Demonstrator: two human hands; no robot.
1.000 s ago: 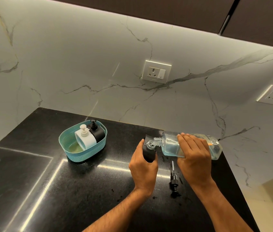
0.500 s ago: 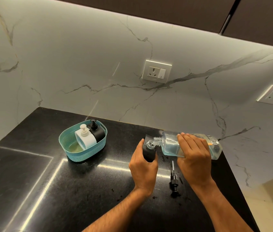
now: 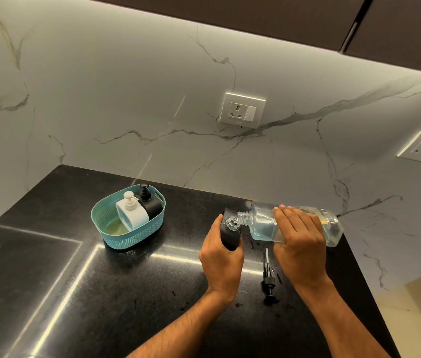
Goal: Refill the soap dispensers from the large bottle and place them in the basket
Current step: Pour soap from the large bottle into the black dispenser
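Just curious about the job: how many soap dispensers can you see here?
3: a white dispenser and a black dispenser stand in the teal basket; another black one is in the left hand.

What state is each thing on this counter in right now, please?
Large bottle: uncapped, tipped, held by right hand.
Black dispenser: open, held by left hand.
Pump: lying loose.
White dispenser: pump on, in basket.

- black glossy tabletop [image 3: 49,293] on my feed, light streaks bouncing off it
- white marble wall [image 3: 101,99], two sockets [image 3: 242,109]
- dark cabinets [image 3: 281,16] overhead
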